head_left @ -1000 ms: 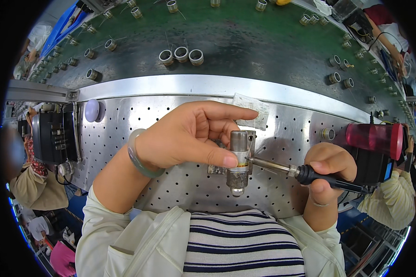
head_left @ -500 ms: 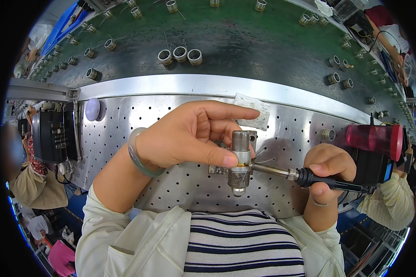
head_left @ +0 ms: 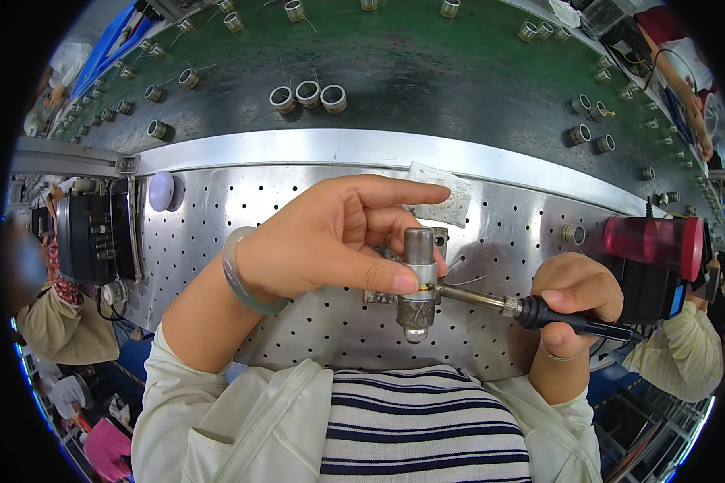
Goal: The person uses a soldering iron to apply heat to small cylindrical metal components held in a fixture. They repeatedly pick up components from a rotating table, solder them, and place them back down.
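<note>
My left hand (head_left: 330,233) is closed on a metal ring (head_left: 427,275), thumb pressed at its near side and index finger stretched out. The ring sits round an upright grey metal post (head_left: 419,245) with a rounded shiny lower end. My right hand (head_left: 576,302) grips the black handle of a soldering iron (head_left: 536,312). The iron lies nearly level, and its tip touches the right side of the ring, where a thin wire stands out. Behind the post is a small metal block (head_left: 441,238), partly hidden by my left hand.
A perforated metal worktop (head_left: 322,338) lies under my hands. Beyond its rail, a green belt (head_left: 427,72) carries several metal rings (head_left: 307,93). At right stand a loose ring (head_left: 573,234) and a pink cylinder (head_left: 652,245). A purple knob (head_left: 161,191) and black box (head_left: 93,233) are at left.
The rings on the belt have shifted slightly to the left. Both of my hands stay almost in place, with the iron's tip still at the ring.
</note>
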Tool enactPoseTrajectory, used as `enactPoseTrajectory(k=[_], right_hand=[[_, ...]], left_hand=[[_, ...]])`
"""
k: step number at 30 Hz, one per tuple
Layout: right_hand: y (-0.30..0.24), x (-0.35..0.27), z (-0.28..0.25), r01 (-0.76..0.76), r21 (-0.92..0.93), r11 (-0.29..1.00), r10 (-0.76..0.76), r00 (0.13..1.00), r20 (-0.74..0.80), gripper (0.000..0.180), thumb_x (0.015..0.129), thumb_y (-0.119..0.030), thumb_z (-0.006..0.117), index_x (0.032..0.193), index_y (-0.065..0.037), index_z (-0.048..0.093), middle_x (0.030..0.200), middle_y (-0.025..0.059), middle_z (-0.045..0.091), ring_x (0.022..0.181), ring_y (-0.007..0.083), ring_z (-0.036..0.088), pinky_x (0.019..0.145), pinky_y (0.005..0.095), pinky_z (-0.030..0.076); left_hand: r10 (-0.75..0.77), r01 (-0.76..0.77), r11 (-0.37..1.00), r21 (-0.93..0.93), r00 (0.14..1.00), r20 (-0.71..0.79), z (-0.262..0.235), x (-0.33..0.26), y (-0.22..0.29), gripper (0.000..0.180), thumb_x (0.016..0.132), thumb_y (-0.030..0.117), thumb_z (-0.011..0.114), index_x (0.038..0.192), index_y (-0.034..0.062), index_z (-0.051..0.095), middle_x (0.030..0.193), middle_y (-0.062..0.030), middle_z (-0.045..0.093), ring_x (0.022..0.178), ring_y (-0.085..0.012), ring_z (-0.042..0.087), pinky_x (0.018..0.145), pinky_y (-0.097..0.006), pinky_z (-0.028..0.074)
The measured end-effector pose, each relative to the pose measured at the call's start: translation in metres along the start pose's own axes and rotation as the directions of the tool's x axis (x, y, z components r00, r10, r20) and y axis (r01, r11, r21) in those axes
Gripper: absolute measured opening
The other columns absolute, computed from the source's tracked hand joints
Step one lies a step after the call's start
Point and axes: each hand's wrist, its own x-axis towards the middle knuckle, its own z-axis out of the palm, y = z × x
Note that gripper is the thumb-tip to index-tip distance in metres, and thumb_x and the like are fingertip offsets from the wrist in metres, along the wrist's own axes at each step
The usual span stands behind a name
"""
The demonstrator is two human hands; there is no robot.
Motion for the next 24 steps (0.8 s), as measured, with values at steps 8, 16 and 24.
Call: enactPoseTrajectory(k=[8,16,24], right_hand=[[-0.0004,0.0010,-0.0002,-0.010,-0.017,1.000,0.010,1.000,0.011,0.028,0.067,-0.005,0.079,0.086,0.006,0.061,0.066,0.0125,0.061,0.049,0.0196,0.057,0.045,0.0262,0.044],[-0.0031,0.0016,-0.0010,-0.031,-0.060,0.998,0.033,0.999,0.019,0.026,0.067,-0.006,0.078,0.084,0.004,0.061,0.066,0.0116,0.061,0.050,0.0202,0.057,0.046,0.0269,0.043],[-0.0036,-0.0022,-0.0021,-0.019,-0.056,0.998,0.014,0.996,-0.089,0.022,0.073,-0.008,0.074,0.083,0.002,0.058,0.066,0.0094,0.059,0.050,0.0175,0.054,0.046,0.0268,0.041]], left_hand=[[0.004,-0.003,1.000,0.024,1.000,-0.023,-0.0007,-0.0002,-0.0010,0.078,0.069,-0.007,0.073,0.137,-0.0063,0.035,0.099,-0.0207,0.065,0.088,-0.0171,0.065,0.078,-0.023,0.053],[-0.009,0.010,0.999,0.032,0.999,-0.035,0.0012,-0.0006,0.0013,0.078,0.069,-0.007,0.073,0.136,-0.0068,0.035,0.099,-0.0199,0.065,0.087,-0.0166,0.065,0.076,-0.022,0.053],[0.000,0.000,1.000,0.009,0.999,-0.043,0.0081,0.0000,0.0018,0.075,0.070,-0.006,0.071,0.136,-0.0063,0.036,0.100,-0.0188,0.065,0.085,-0.0136,0.064,0.070,-0.019,0.053]])
